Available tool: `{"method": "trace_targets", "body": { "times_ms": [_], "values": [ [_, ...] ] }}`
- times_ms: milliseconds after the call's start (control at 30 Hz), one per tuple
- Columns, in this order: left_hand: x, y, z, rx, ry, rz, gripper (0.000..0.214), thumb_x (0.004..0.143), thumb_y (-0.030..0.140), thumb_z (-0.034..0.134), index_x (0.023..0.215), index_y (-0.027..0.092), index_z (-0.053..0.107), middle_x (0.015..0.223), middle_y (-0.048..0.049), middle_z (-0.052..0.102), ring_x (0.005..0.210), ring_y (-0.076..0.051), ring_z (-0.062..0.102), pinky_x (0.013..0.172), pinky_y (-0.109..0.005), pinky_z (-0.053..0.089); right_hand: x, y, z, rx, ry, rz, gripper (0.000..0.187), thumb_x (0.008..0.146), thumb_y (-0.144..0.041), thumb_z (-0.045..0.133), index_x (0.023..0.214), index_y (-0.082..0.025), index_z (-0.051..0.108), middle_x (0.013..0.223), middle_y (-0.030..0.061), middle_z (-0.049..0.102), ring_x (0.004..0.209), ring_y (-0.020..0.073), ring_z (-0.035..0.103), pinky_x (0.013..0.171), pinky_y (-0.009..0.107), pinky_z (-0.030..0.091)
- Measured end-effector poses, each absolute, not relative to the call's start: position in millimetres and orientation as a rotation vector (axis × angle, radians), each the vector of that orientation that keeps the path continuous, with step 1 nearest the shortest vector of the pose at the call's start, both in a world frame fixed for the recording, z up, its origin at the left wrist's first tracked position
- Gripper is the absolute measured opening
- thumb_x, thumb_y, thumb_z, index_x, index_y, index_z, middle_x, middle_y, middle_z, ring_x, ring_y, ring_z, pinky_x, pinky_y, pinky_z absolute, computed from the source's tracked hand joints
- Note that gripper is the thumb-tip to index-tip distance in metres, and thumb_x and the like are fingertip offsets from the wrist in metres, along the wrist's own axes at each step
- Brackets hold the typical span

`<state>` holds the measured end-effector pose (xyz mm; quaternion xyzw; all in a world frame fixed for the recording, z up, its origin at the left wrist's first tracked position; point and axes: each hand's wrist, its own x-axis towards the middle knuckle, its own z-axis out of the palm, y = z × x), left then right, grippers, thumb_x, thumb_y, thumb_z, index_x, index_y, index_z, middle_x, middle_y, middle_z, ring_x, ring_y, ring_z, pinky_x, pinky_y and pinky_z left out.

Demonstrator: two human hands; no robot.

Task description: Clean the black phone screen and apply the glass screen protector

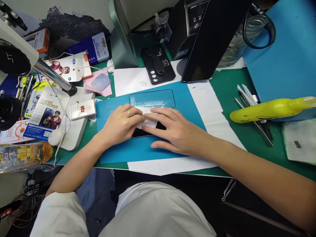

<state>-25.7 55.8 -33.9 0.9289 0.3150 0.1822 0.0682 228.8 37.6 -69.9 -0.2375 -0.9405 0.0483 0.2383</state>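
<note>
A black phone-like screen (141,133) lies on the blue mat (111,154), mostly covered by my hands. Over it is a small white wipe or sheet of paper (150,123). Curled together, the fingers of my left hand (124,121) grip the wipe at its left side. My right hand (174,130) has its fingers stretched out and apart, with the fingertips resting on the wipe's right side. Just beyond the hands lies a clear, black-edged screen protector (153,97) with streaks on it.
A black phone case (158,64) lies behind the mat, beside a dark upright screen (214,39). To the right are a yellow bottle (266,110) and several tweezers-like tools (259,128). A white-based stand (76,131), a cigarette pack (82,109) and boxes crowd the left.
</note>
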Motion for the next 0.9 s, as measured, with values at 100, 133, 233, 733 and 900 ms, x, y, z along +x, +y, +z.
{"method": "trace_targets", "body": {
  "times_ms": [100, 133, 233, 733, 900],
  "values": [
    [-27.3, 56.7, -35.3, 2.793, 0.977, 0.579, 0.026, 0.1, 0.007, 0.046, 0.104, 0.019, 0.068, 0.107, -0.0069, 0.076, 0.091, -0.021, 0.059, 0.074, -0.037, 0.043, 229.4, 37.8, -68.6, -0.62, -2.577, 0.165, 0.046, 0.1, -0.051, 0.056, 0.13, -0.019, 0.07, 0.148, 0.0202, 0.056, 0.142, 0.038, 0.045, 0.111, 0.057, 0.044],
    [-27.5, 57.0, -35.4, 2.793, 0.985, 0.588, 0.026, 0.099, 0.006, 0.046, 0.103, 0.019, 0.068, 0.106, -0.0068, 0.076, 0.09, -0.021, 0.059, 0.074, -0.036, 0.043, 229.9, 38.4, -68.6, -0.64, -2.564, 0.155, 0.044, 0.1, -0.05, 0.056, 0.128, -0.019, 0.072, 0.147, 0.0198, 0.057, 0.142, 0.0378, 0.046, 0.11, 0.057, 0.044],
    [-27.2, 57.6, -35.5, 2.786, 1.003, 0.596, 0.026, 0.098, 0.005, 0.046, 0.102, 0.02, 0.067, 0.106, -0.0067, 0.076, 0.088, -0.021, 0.058, 0.075, -0.037, 0.044, 230.3, 39.4, -69.7, -0.729, -2.523, 0.13, 0.04, 0.101, -0.047, 0.056, 0.123, -0.019, 0.074, 0.145, 0.0199, 0.058, 0.141, 0.0382, 0.047, 0.11, 0.056, 0.045],
    [-26.3, 57.0, -34.6, 2.704, 1.027, 0.688, 0.03, 0.097, 0.004, 0.043, 0.102, 0.019, 0.069, 0.105, -0.0068, 0.077, 0.086, -0.021, 0.057, 0.077, -0.039, 0.049, 228.1, 38.5, -67.5, -0.686, -2.572, 0.174, 0.047, 0.097, -0.054, 0.059, 0.129, -0.021, 0.071, 0.155, 0.0211, 0.049, 0.147, 0.0413, 0.041, 0.112, 0.062, 0.044],
    [-26.4, 56.9, -33.9, 2.673, 1.065, 0.739, 0.029, 0.1, 0.006, 0.044, 0.102, 0.019, 0.07, 0.106, -0.0069, 0.077, 0.087, -0.021, 0.058, 0.077, -0.038, 0.049, 229.7, 38.6, -67.9, -0.683, -2.557, 0.204, 0.047, 0.095, -0.056, 0.061, 0.124, -0.02, 0.073, 0.154, 0.0207, 0.049, 0.149, 0.0428, 0.038, 0.115, 0.063, 0.04]
  ]
}}
